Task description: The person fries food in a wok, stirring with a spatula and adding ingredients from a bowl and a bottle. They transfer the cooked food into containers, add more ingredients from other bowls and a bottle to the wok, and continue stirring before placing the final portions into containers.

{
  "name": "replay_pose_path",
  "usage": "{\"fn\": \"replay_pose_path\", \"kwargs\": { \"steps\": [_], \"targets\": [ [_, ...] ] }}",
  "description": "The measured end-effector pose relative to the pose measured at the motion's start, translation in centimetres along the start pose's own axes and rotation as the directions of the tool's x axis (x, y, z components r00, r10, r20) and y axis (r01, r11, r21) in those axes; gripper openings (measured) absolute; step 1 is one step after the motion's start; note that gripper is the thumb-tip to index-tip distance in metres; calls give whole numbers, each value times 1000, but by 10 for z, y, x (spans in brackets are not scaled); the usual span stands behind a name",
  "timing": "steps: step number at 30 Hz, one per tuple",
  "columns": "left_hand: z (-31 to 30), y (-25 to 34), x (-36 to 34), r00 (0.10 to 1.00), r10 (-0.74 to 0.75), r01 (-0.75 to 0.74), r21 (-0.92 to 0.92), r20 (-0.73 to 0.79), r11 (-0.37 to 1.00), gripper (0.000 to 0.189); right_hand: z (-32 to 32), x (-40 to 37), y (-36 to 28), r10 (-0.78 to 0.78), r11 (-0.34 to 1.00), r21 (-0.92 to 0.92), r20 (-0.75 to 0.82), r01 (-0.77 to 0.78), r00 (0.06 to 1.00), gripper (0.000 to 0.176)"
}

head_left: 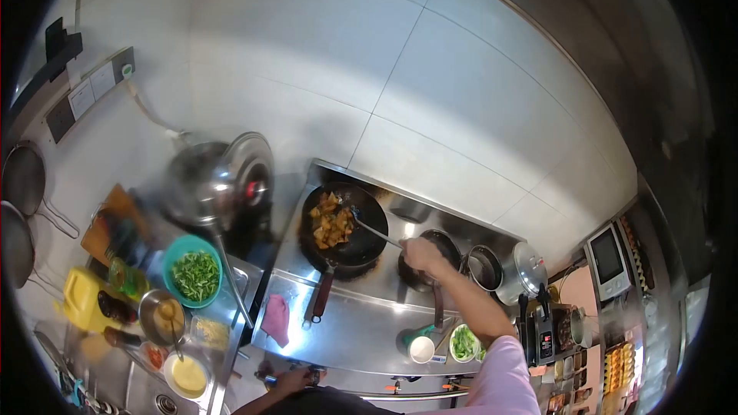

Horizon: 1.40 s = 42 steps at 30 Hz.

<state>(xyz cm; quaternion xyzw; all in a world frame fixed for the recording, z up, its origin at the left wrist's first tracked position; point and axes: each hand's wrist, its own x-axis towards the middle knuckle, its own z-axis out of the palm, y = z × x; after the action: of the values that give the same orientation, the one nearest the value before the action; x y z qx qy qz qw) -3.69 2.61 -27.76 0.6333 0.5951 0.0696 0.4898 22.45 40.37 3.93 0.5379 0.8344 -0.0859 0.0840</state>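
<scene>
A black wok [357,250] with browned food pieces [330,223] in its left half sits on the steel stove [346,315]. My right hand [423,256] is closed round the handle of a metal ladle [373,230], whose head rests inside the wok beside the food. The wok's brown handle [322,297] points toward me, with neither hand on it. Low in the view, my left hand [300,380] is by a dark knob at the stove's front edge; its fingers are too small and dark to make out. Left of the wok handle lies a pink cloth [275,321].
Right of the wok stand a smaller pan [415,270], a pot [484,267] and a lidded steel pot [525,273]. On the left are a large steel pot [201,184], a teal bowl of chopped greens [216,292], a yellow jug [80,298] and small bowls.
</scene>
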Motion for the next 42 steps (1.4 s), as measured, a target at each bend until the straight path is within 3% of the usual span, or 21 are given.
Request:
{"fn": "replay_pose_path", "kwargs": {
  "steps": [2,4,7,8,10,11,12,14,15,16,18,21,25,28,31,35,37,39,41,42],
  "targets": [
    [-34,30,-20,999,6,-7,-14,-36,1000,38,-26,4,17,-10,994,-108,80,18,997,32],
    [-15,1,8,959,40,-93,-179,-280,980,33,-23,27,54,-53,989,-135,71,62,996,24],
    [-32,-1,36,851,-50,-184,-386,-523,904,26,-20,72,76,255,953,71,340,-295,905,24],
    [-49,10,43,812,-103,-207,-449,-574,869,23,1,90,91,175,933,264,262,-245,949,24],
    [-82,31,58,776,-142,-240,-496,-615,835,26,9,107,65,94,982,149,118,-112,989,23],
    [-97,39,66,759,-160,-257,-516,-631,817,28,25,119,55,-66,998,13,-28,67,997,22],
    [-107,46,81,766,-183,-254,-551,-616,795,29,41,131,44,-240,965,-147,-150,218,959,21],
    [-118,49,127,768,-180,-268,-563,-615,782,33,6,86,-28,-11,970,-241,33,19,999,20],
    [-122,51,145,762,-151,-286,-537,-630,794,34,14,72,-37,-103,956,-275,19,105,994,24],
    [-135,67,147,840,-204,-237,-678,-502,696,33,21,53,-44,-185,932,-320,-22,169,982,29],
    [-163,110,149,946,-245,-85,-890,-214,449,30,8,5,-55,-180,933,-321,-18,165,984,32],
    [-170,105,176,984,-91,175,-899,151,402,26,-31,-56,-61,-91,934,-345,27,95,995,33],
    [-187,146,168,990,-96,138,-884,106,447,27,-84,-129,-57,-4,947,-321,91,33,996,20],
    [-211,172,166,996,-75,79,-853,47,516,27,-79,-141,-52,10,955,-294,152,35,988,20],
    [-199,172,179,993,-70,-30,-783,-93,622,26,4,-106,-45,49,963,-266,-5,-49,999,19],
    [-144,148,100,945,-103,-131,-649,-310,749,23,44,-150,-36,-16,995,-97,-159,0,987,22],
    [-154,156,67,964,-89,-111,-678,-252,727,22,40,-148,-46,-20,997,-82,-171,6,985,22],
    [-170,159,96,988,-69,-63,-765,-139,641,21,47,-148,-67,8,999,-50,-108,-14,994,23],
    [-204,188,100,986,-12,-120,-768,-164,629,23,25,-108,-78,60,997,-51,-51,-63,997,25],
    [-210,191,87,992,-37,-74,-783,-122,617,24,11,-116,-70,25,998,-66,7,-25,1000,25]
  ]
}}
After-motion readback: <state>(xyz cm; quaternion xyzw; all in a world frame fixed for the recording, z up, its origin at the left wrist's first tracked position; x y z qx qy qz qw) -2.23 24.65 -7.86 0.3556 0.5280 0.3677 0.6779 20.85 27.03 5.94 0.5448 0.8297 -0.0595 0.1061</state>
